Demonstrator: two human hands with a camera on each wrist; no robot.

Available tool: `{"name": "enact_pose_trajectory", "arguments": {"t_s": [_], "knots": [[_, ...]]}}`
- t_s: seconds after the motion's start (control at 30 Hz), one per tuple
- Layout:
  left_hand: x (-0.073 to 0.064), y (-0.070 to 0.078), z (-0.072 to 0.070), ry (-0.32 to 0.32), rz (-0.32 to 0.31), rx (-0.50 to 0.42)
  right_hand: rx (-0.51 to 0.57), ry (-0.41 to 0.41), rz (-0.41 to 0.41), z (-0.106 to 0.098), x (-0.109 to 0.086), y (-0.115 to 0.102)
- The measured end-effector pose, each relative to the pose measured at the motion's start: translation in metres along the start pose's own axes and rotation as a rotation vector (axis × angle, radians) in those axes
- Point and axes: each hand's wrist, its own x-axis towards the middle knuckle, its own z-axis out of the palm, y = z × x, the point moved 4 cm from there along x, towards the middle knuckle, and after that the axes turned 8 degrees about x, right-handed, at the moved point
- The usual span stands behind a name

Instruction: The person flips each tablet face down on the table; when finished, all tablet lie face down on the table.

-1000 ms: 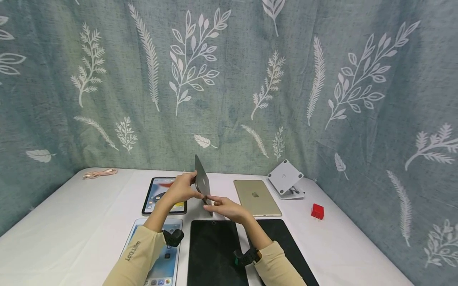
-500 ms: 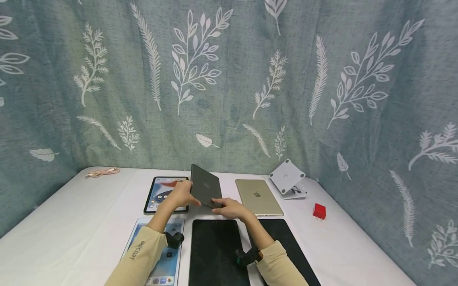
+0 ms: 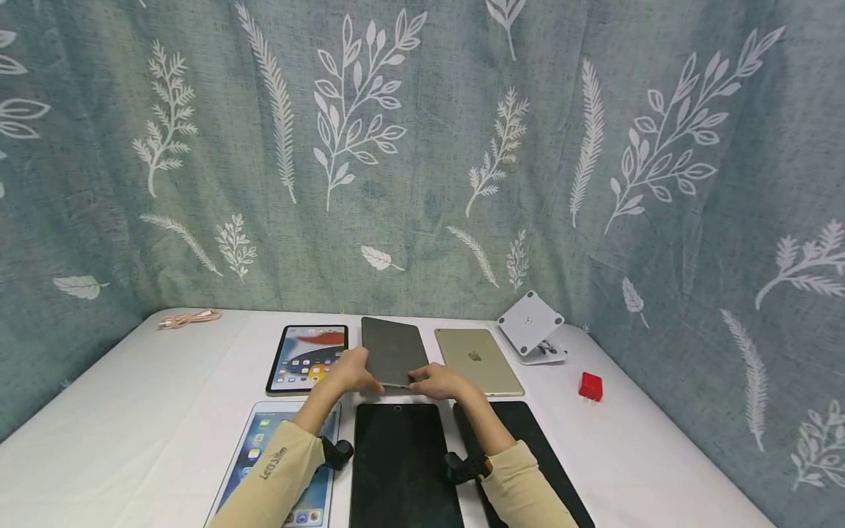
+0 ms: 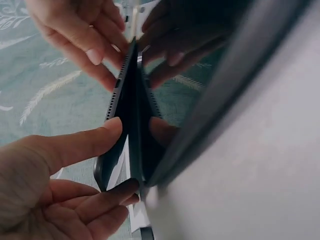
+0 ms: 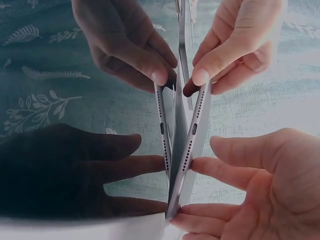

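Observation:
A dark grey tablet (image 3: 394, 350) lies low at the back of the table, its back facing up, its near edge slightly raised. My left hand (image 3: 353, 372) pinches its near left corner. In the left wrist view the thumb presses that edge while the fingers curl beneath. My right hand (image 3: 441, 381) is at the near right corner. The right wrist view shows its fingertips (image 5: 196, 164) touching the tablet's edge, the thumb apart from it. Speaker holes and a charging port line this edge. A black-screened tablet (image 3: 403, 469) lies in front and mirrors both hands.
Left of the hands are a lit tablet (image 3: 306, 352) and a white-framed tablet (image 3: 244, 455). A gold tablet (image 3: 478, 361) and another black one (image 3: 528, 440) lie right. Farther out are a metal stand (image 3: 530, 323), a red plug (image 3: 590, 386) and a coiled cable (image 3: 189, 318).
The grey tablet has gone from standing nearly upright and edge-on to tilting down almost flat, back up. Both hands have moved right and lower with it.

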Motion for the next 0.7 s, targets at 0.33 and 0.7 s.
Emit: {"name": "enact_pose_trajectory", "arguments": {"t_s": [0.33,0.7], "knots": [[-0.004,0.007,0.003,0.07,-0.004,0.079,-0.005,0.021,0.027,0.004,0.002,0.006],[-0.006,0.002,-0.003,0.041,-0.003,0.087,0.107,0.027,0.028,-0.011,-0.019,-0.023]]}}
